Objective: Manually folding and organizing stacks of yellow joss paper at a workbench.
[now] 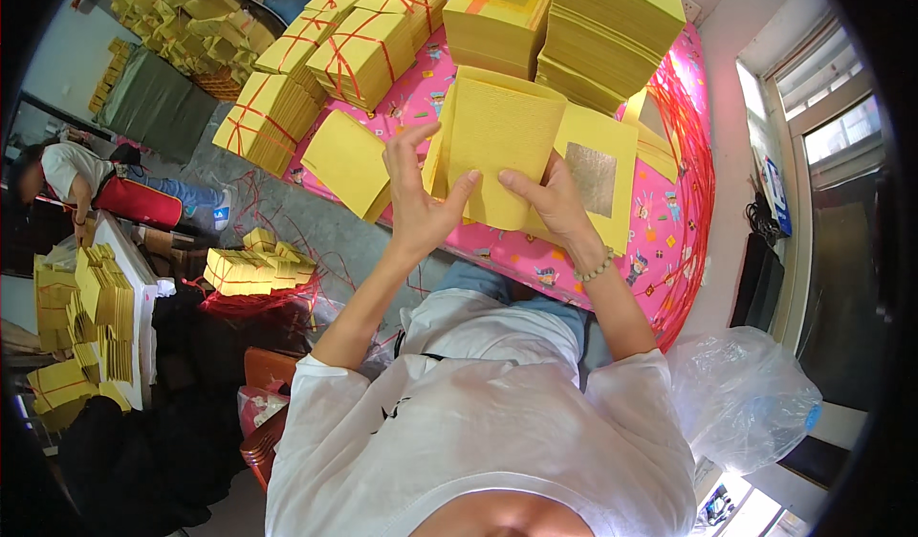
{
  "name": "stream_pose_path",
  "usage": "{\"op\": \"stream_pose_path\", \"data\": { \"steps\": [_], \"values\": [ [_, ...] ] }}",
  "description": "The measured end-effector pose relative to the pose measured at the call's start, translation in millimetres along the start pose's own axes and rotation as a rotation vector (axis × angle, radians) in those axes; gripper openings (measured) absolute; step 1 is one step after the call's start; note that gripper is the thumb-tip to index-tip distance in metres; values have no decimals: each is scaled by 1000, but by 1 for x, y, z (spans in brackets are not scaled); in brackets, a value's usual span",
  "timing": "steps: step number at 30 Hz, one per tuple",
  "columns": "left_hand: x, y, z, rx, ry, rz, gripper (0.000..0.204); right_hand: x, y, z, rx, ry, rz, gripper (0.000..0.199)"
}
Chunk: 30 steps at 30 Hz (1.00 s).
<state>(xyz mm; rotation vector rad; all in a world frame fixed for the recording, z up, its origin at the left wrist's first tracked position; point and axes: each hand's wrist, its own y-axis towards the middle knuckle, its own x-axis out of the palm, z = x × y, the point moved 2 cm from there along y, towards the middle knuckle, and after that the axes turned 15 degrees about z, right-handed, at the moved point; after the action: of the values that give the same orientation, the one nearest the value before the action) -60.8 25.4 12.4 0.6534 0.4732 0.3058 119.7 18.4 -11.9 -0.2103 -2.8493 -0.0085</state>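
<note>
A folded sheet of yellow paper (pixel 505 135) is held up in front of me over the pink table. My right hand (pixel 555 202) grips its lower right, thumb on the front and fingers behind. My left hand (pixel 418 188) is at its left side with fingers spread and raised; only the thumb appears to rest against the paper's lower left. Under and right of the folded sheet lies flat yellow paper with a silver-grey square (pixel 593 178). To the left is a yellow stack (pixel 349 164) near the table edge.
Tall yellow paper stacks (pixel 612 30) stand at the table's back. Bundles tied with red string (pixel 363 54) sit at the back left. Red strings (pixel 698 174) hang along the right edge. A clear plastic bag (pixel 741 398) is at lower right. Another person (pixel 81 174) bends over a table at left.
</note>
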Motion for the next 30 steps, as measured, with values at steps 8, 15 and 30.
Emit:
{"op": "stream_pose_path", "data": {
  "steps": [8,15,30],
  "values": [
    [18,-5,-7,-473,-740,-246,54,2,-6,1,-40,23,83,44],
    [19,-11,12,-688,-848,-312,45,-1,-8,2,-82,5,162,37],
    [38,14,6,-1012,-854,-382,39,1,-3,-11,102,89,245,37]
  ]
}}
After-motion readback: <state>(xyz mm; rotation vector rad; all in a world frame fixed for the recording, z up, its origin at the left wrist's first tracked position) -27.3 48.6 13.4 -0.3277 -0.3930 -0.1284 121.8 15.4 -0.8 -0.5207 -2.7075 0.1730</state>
